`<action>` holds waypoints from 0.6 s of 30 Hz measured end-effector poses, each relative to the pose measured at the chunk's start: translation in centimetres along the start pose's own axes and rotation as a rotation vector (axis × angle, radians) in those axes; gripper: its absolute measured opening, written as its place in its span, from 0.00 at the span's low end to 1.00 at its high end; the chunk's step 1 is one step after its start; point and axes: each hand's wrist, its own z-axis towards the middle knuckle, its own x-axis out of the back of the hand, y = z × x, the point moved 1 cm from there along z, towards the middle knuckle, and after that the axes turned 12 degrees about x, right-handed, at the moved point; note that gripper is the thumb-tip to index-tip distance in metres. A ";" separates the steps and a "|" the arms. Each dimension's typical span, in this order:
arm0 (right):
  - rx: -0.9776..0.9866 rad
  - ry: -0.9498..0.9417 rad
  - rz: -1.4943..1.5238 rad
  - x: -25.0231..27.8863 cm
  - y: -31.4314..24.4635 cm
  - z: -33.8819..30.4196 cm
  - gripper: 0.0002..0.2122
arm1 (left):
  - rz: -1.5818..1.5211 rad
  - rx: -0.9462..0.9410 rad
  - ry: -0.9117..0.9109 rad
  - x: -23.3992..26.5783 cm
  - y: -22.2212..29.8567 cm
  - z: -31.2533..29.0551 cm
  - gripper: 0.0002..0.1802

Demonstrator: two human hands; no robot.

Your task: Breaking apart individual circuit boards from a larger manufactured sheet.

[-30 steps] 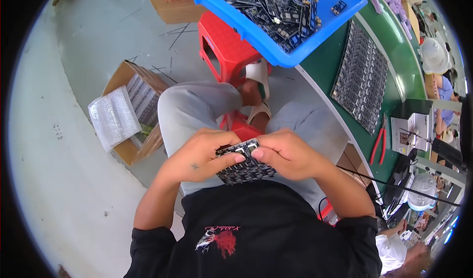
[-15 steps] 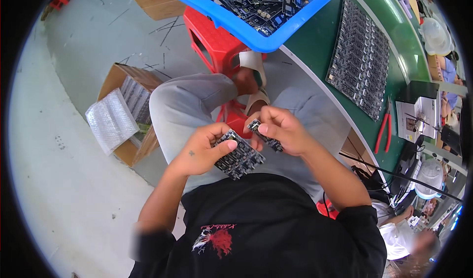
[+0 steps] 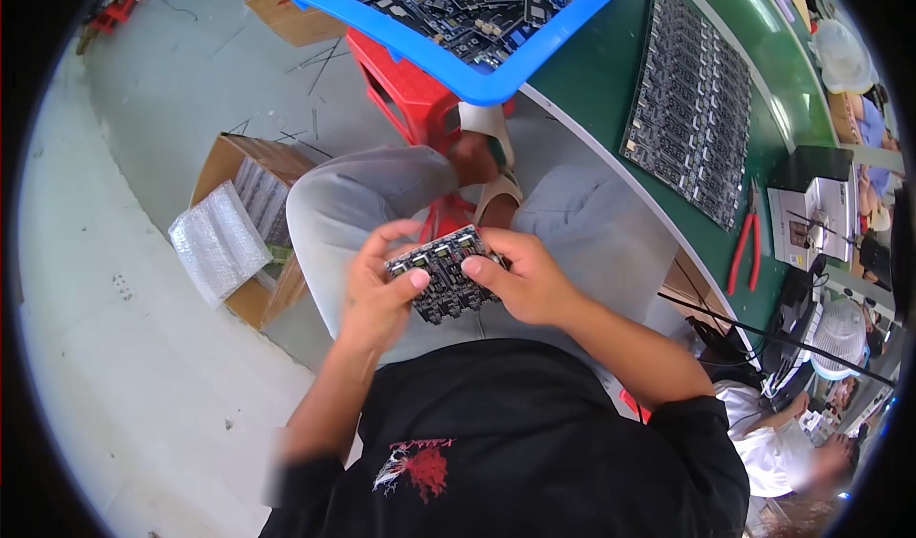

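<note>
Over my lap, a small black circuit board panel (image 3: 444, 285) is held between both hands, tilted, its component side showing. My left hand (image 3: 375, 288) grips its left end, thumb on top and fingers behind. My right hand (image 3: 527, 279) is closed on its right end, thumb pressed on the face; the fingers underneath are hidden. In front of me, a blue plastic tray (image 3: 489, 88) holds a heap of loose circuit boards (image 3: 453, 4). On the green table to the right lies a large circuit board panel (image 3: 692, 109), with red-handled pliers (image 3: 745, 257) beside its near end.
The tray overhangs the curved edge of the green table (image 3: 580, 88), above a red stool (image 3: 405, 90). At left on the floor stands a cardboard box (image 3: 289, 290) with bubble wrap (image 3: 221, 242). A black cable (image 3: 730, 326) crosses at right. Another person (image 3: 773, 457) sits at lower right.
My right hand has moved left onto the panel and now grips its right end. The narrow board strip it held is no longer distinguishable. The panel has turned closer to level.
</note>
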 end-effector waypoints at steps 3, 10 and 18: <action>0.125 -0.126 -0.197 -0.4 -0.6 -0.4 0.14 | -0.042 0.036 0.049 0.8 -2.9 -0.1 0.20; 0.011 -0.101 0.093 0.3 -0.5 -1.1 0.16 | -0.056 0.009 0.053 0.4 -4.2 0.6 0.12; -0.134 0.045 0.572 0.4 4.2 -0.9 0.19 | -0.141 0.032 0.017 1.5 -4.8 3.5 0.13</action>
